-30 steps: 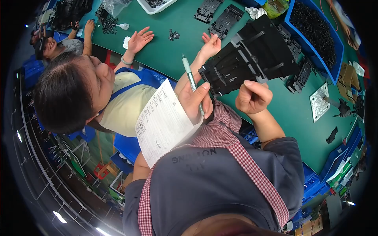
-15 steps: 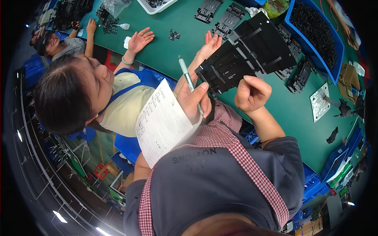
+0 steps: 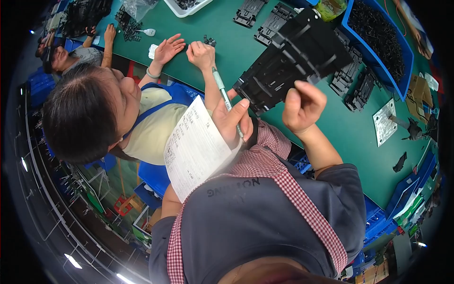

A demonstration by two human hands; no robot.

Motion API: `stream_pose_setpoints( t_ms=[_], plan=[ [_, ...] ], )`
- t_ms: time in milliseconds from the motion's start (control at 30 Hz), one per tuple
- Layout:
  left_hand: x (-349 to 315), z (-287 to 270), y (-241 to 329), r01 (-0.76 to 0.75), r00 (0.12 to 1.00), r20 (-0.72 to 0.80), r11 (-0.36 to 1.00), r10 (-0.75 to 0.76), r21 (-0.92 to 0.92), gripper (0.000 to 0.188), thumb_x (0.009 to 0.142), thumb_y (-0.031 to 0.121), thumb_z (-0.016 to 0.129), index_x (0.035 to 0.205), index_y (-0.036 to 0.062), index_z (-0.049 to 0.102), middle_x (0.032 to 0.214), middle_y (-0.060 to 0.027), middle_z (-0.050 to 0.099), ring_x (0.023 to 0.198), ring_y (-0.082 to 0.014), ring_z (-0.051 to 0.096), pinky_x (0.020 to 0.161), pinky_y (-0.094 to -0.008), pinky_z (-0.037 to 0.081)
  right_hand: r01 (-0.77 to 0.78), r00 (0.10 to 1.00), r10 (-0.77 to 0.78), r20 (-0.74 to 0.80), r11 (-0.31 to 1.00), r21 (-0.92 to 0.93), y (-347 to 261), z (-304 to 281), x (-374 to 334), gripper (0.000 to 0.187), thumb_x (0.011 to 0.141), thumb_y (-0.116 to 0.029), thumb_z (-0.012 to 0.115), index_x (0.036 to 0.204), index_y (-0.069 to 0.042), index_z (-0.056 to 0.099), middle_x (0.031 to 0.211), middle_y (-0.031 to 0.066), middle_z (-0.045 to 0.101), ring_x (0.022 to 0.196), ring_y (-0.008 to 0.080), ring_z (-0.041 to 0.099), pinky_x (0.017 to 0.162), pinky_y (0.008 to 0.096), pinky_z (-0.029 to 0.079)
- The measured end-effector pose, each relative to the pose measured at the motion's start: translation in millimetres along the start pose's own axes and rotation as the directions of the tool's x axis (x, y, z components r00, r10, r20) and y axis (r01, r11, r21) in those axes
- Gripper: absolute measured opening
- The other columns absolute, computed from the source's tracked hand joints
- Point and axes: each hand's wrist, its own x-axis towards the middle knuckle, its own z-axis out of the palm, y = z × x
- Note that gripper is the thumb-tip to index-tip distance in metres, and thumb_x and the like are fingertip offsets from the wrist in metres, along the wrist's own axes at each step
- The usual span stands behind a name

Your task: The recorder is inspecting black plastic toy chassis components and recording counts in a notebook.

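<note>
My left hand (image 3: 229,118) is closed around a pale green pen (image 3: 220,84) and a folded sheet of handwritten paper (image 3: 196,149). The near end of a black moulded plastic frame (image 3: 269,78) rests at the same hand's fingers, which are partly hidden behind it. The frame is tilted above the table, with crossbars and slots on its face. Just off the frame's near right edge, my right hand (image 3: 304,106) is curled, thumb against fingertips. Whatever may lie in that pinch is too small or hidden to make out.
A co-worker (image 3: 137,113) sits at my left, both hands over the green table (image 3: 350,142) near small black parts (image 3: 209,41). More black frames (image 3: 276,23) lie at the far side. A blue bin (image 3: 378,45) of black parts and a metal plate (image 3: 384,122) stand at right.
The co-worker's nearer hand has drawn back left from behind the black frame and is now curled by the small parts. The frame has tilted slightly; my right hand has barely moved.
</note>
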Motion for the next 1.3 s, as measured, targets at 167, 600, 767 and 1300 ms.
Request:
stream_pose_setpoints(
  t_ms=[167,600,767,1300],
  plan=[
    [-2,-1,-1,-0.007,0.997,0.075,0.998,0.012,-0.062,0.012,0.09,0.015,0.046,0.093,0.0042,0.043,0.044,-0.0047,0.037,0.03,-0.0138,0.035,0.029,-0.0252,0.03,-0.465,0.866,0.498,0.041,0.775,0.428,5,0,39,0.042,0.088,-0.007,0.044,0.126,-0.001,0.026,0.078,0.0056,0.053,0.056,0.004,0.038,0.048,0.0163,0.028],
    [3,-1,2,-0.035,0.996,0.081,0.999,0.032,0.034,0.01,0.091,0.011,0.039,0.092,0.0015,0.04,0.044,-0.0041,0.037,0.032,-0.0143,0.037,0.032,-0.0247,0.03,-0.27,0.957,0.227,0.179,0.925,0.267,-5,-1,27,0.07,0.089,-0.009,0.045,0.136,-0.006,-0.006,0.082,0.0109,0.057,0.056,0.007,0.046,0.051,0.0182,0.038],
    [6,-3,1,-0.091,0.992,0.099,0.992,0.082,0.089,0.013,0.091,0.011,0.036,0.098,0.0019,0.041,0.043,-0.0027,0.037,0.032,-0.0137,0.037,0.033,-0.0247,0.03,-0.455,0.88,0.465,0.099,0.762,0.462,-21,6,32,0.067,0.085,-0.005,0.051,0.134,0.0,0.005,0.077,0.0065,0.052,0.065,0.0079,0.05,0.057,0.0198,0.041],
    [-3,2,8,-0.094,0.992,-0.079,0.993,0.1,0.076,0.014,0.087,0.013,0.047,0.095,0.0022,0.042,0.047,-0.0034,0.036,0.036,-0.0128,0.036,0.038,-0.023,0.031,-0.845,0.435,0.618,0.655,0.531,0.061,-13,-15,33,0.062,0.08,-0.008,0.06,0.131,0.0,0.024,0.123,0.0096,0.041,0.115,0.0178,0.041,0.098,0.0344,0.032]
  ],
)
